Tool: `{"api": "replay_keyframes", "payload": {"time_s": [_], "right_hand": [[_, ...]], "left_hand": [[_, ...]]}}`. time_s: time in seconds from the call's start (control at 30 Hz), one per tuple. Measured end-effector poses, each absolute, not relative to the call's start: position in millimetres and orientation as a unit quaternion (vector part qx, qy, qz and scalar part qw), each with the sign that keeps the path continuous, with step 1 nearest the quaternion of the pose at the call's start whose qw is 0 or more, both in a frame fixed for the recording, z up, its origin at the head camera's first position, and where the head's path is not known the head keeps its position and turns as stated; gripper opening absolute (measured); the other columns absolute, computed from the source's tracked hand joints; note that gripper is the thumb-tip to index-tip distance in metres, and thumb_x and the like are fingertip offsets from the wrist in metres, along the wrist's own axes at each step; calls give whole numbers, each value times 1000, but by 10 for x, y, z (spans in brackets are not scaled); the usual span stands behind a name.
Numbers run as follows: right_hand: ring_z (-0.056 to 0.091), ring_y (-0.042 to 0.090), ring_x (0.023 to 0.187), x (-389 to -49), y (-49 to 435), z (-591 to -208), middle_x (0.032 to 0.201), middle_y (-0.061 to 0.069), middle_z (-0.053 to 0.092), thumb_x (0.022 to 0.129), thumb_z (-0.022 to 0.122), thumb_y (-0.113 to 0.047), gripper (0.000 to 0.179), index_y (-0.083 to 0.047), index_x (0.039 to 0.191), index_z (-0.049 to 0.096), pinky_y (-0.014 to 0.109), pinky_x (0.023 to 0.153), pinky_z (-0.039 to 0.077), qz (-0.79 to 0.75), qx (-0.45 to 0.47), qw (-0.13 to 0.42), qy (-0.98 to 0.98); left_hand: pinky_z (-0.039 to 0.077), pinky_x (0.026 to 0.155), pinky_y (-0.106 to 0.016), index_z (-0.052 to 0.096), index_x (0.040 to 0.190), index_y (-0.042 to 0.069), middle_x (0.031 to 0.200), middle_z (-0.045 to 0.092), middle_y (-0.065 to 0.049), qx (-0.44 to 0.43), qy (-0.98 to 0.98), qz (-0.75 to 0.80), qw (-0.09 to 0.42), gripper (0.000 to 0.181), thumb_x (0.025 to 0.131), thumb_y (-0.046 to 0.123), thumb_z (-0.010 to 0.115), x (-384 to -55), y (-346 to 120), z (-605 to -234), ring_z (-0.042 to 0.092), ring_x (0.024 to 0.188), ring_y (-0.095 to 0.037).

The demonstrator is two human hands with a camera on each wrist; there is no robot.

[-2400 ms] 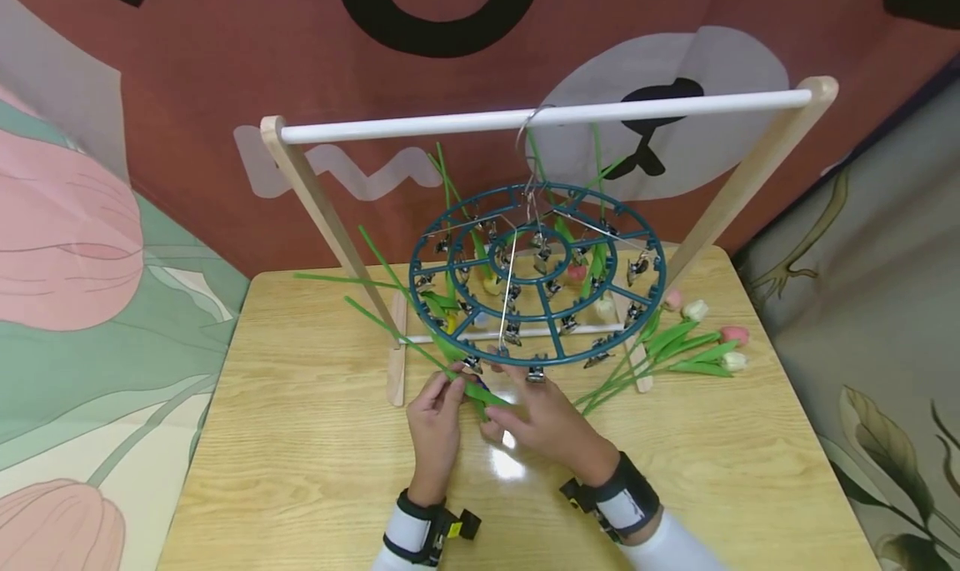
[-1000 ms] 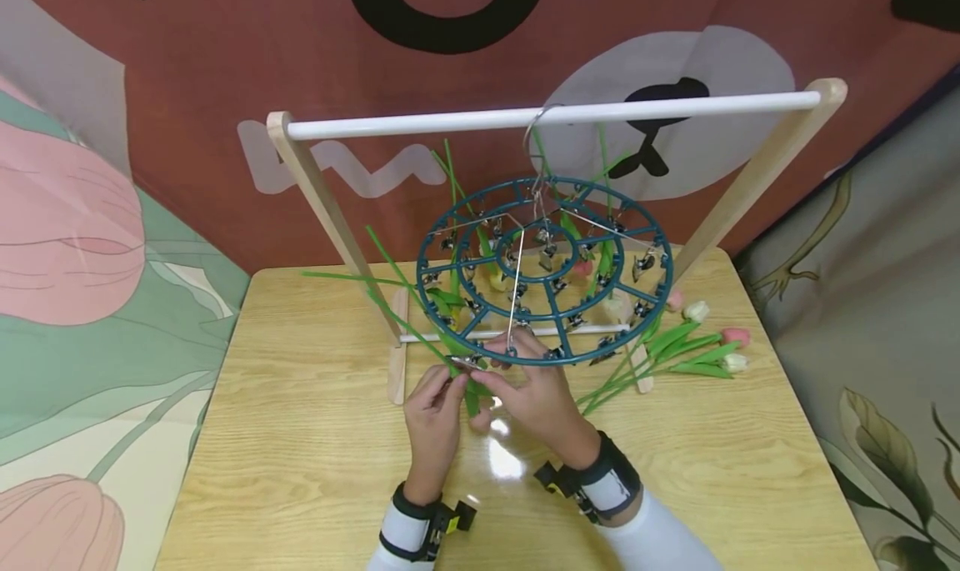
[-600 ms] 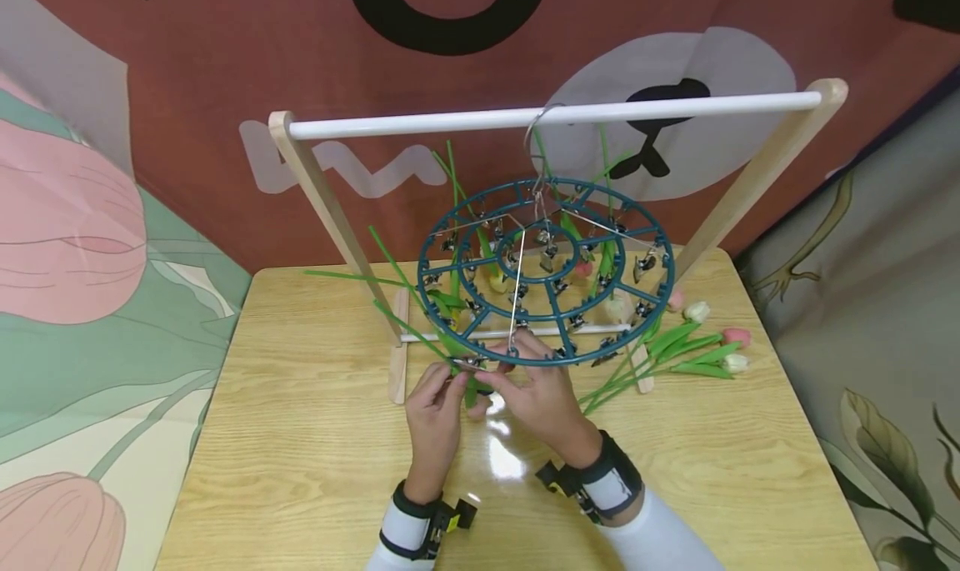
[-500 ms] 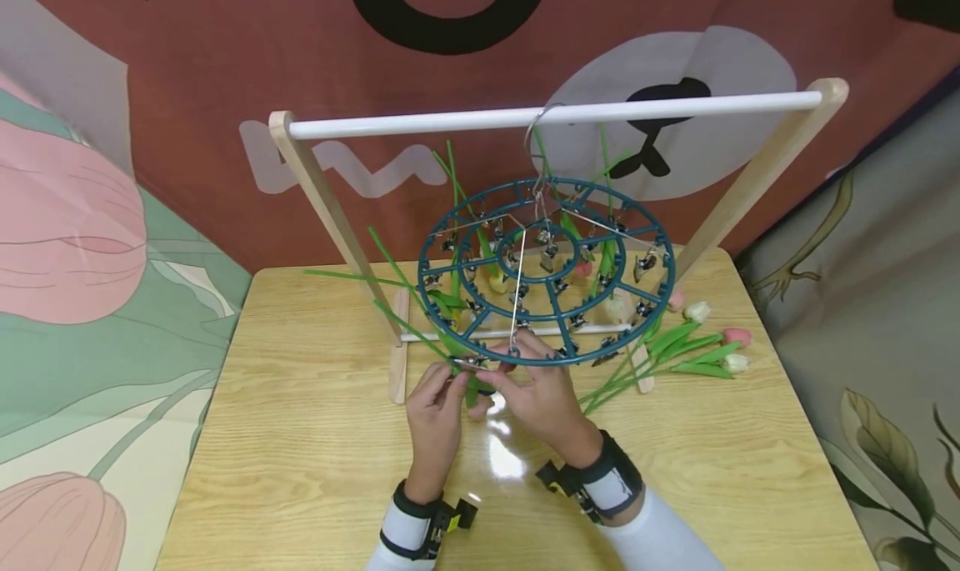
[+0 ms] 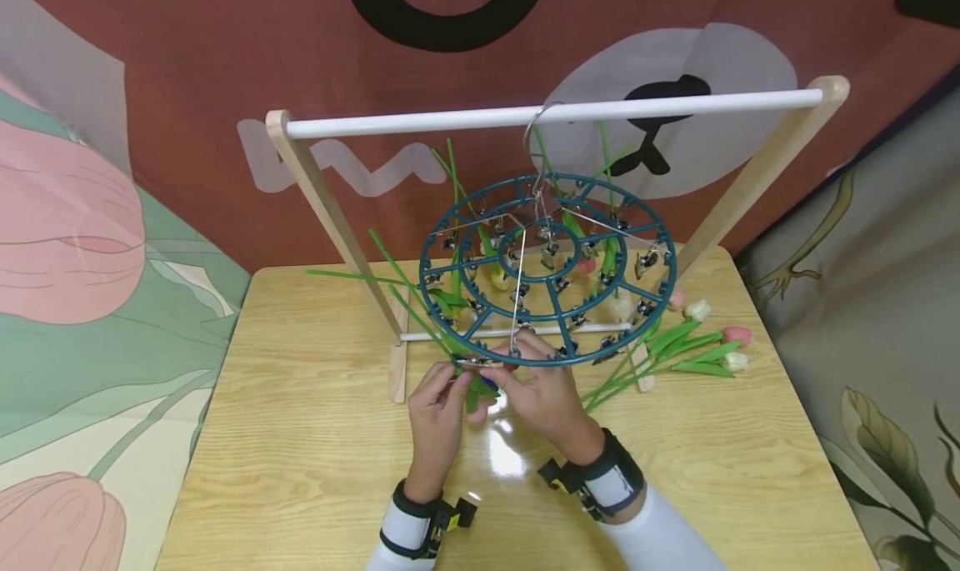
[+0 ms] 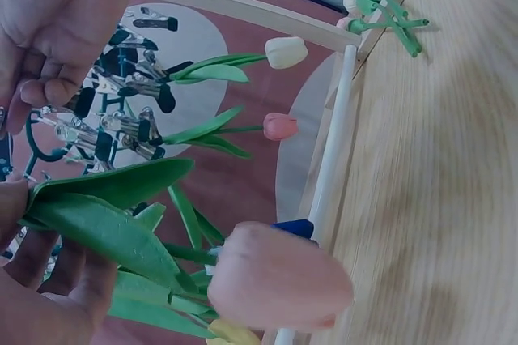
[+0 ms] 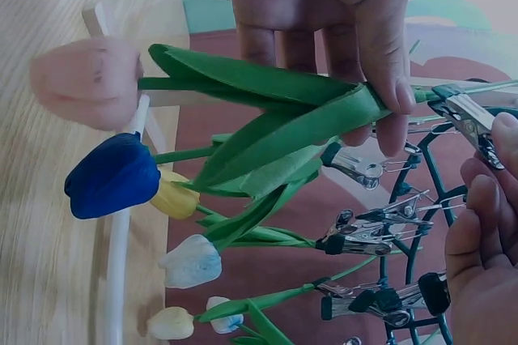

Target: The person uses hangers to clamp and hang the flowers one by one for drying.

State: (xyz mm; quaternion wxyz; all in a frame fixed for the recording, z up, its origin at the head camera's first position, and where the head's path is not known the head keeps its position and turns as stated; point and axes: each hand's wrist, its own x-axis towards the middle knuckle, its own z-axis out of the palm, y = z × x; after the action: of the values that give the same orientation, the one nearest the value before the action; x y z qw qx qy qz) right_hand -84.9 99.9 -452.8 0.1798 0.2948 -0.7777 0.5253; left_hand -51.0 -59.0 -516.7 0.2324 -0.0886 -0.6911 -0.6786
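Note:
My left hand (image 5: 437, 413) pinches a pink artificial tulip (image 7: 85, 82) by its stem just above the green leaves (image 6: 121, 215), bloom downward. My right hand (image 5: 543, 396) grips a small metal clip (image 7: 468, 122) on the near edge of the round dark teal clip hanger (image 5: 558, 356), thumb on its handles. In the right wrist view the clip's jaws are at the tulip's stem, right beside the left fingertips. Behind it hang other tulips, among them a blue tulip (image 7: 113, 175) and a yellow tulip (image 7: 174, 193).
The hanger hooks over the white rod (image 5: 420, 122) of a wooden stand (image 5: 322, 221). Several empty clips dangle from its rings. Pink and white tulips (image 5: 693, 338) lie on the wooden table (image 5: 300, 438) at the right, by the stand's foot.
My right hand has moved up to the near clip and taken hold of it. The tulip in my left hand has shifted so that its stem meets the clip; recently both hands barely move.

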Motion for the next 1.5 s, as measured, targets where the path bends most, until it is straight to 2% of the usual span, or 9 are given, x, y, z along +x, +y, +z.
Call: {"api": "replay_keyframes", "payload": {"time_s": [0.13,0.3,0.5,0.7,0.87,1.0,1.1,1.27,1.5], "right_hand": [[57,13,76,-840,1006,-4531,85,4,65,81,83,0,17,-7,90,70,22,66,52,521,289,176,-783],[56,13,76,-836,1015,-4543,84,3,64,82,83,-2,16,-8,90,70,23,66,51,521,283,172,-787],[60,15,76,-839,1017,-4552,86,5,65,80,84,-1,20,-6,95,72,22,67,55,521,285,176,-785],[66,18,82,-825,1017,-4557,99,9,67,81,85,-3,31,-4,108,71,23,74,60,500,283,168,-801],[67,24,93,-753,1046,-4640,116,12,69,88,81,-8,49,-3,132,62,31,76,62,495,271,126,-816],[70,16,82,-650,1095,-4778,114,9,74,94,75,-18,53,-8,143,56,36,75,62,441,268,98,-851],[73,14,85,-600,1132,-4864,120,5,76,96,72,-24,49,-13,142,59,41,86,62,387,274,88,-876],[66,28,121,-546,1291,-4994,133,1,70,98,70,-22,36,-16,134,68,55,107,52,366,269,73,-888],[66,29,117,-550,1686,-5161,126,12,69,94,73,-8,33,-5,126,68,46,95,61,366,257,108,-888]], "left_hand": [[63,63,-27,74,106,-5,94,69,-19,-99,-691,-679,226,14,95,-8,65,-506,-580,-5179,67,80,-17],[65,76,-27,74,107,-5,95,69,-20,-108,-687,-683,221,15,96,-8,65,-508,-567,-5184,70,90,-12],[64,80,-26,74,109,-5,98,70,-21,-109,-692,-681,214,16,96,-8,64,-506,-571,-5172,70,96,-9],[63,86,-26,73,112,-6,102,71,-22,-111,-690,-683,210,18,96,-7,65,-520,-580,-5146,70,100,-9],[62,89,-24,72,111,-6,105,72,-23,-98,-695,-683,202,16,96,-7,66,-539,-602,-5136,70,101,-8],[61,83,-22,71,111,-5,105,73,-20,-82,-703,-678,196,16,95,-7,67,-550,-632,-5130,70,93,-8],[62,82,-24,70,113,-6,106,73,-19,-80,-702,-680,195,18,95,-7,67,-557,-660,-5119,70,91,-11],[62,82,-24,69,111,-6,106,72,-19,-74,-694,-690,193,16,95,-7,67,-564,-686,-5110,71,94,-11],[60,81,-19,69,112,-8,104,71,-26,-78,-689,-693,198,17,96,-8,65,-566,-692,-5136,70,96,-8]]}}
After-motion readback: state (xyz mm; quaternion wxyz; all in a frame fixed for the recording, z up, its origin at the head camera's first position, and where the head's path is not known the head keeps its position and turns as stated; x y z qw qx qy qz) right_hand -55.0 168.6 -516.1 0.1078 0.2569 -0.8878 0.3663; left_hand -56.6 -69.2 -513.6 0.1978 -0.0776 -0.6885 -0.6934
